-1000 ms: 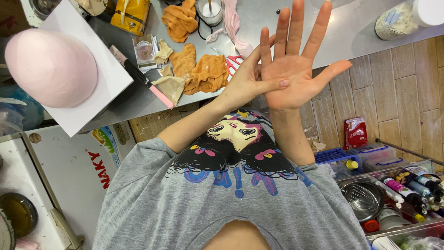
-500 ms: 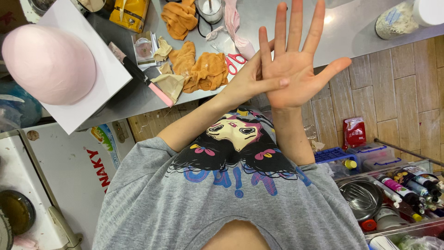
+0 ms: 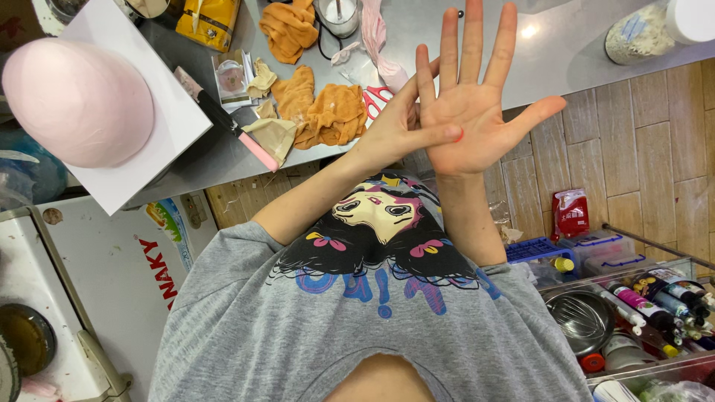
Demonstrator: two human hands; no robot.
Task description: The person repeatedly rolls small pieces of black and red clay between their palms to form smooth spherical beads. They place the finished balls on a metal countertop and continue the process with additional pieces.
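Note:
My right hand (image 3: 477, 112) is raised in front of my chest, palm toward the camera, all fingers spread, and it holds nothing. My left hand (image 3: 391, 130) crosses behind it from the left. Its fingers lie against the back edge of the right hand, and a fingertip with a red nail rests on the right palm. Neither hand touches anything on the steel table (image 3: 566, 45) beyond them. Nearest on the table are red-handled scissors (image 3: 376, 97) and crumpled orange cloths (image 3: 328, 112). My grey printed shirt (image 3: 372, 298) fills the lower part of the view.
A pink dome-shaped cake (image 3: 78, 100) sits on a white board (image 3: 167, 126) at the left. Beside it lies a knife (image 3: 234, 130) with a pink handle. A glass jar (image 3: 339, 15) stands at the back. Bottles (image 3: 655, 298) and a metal bowl (image 3: 577, 320) crowd the bins at lower right.
Both hands hold the same crossed, spread pose. Only a slight drift of the hands is visible.

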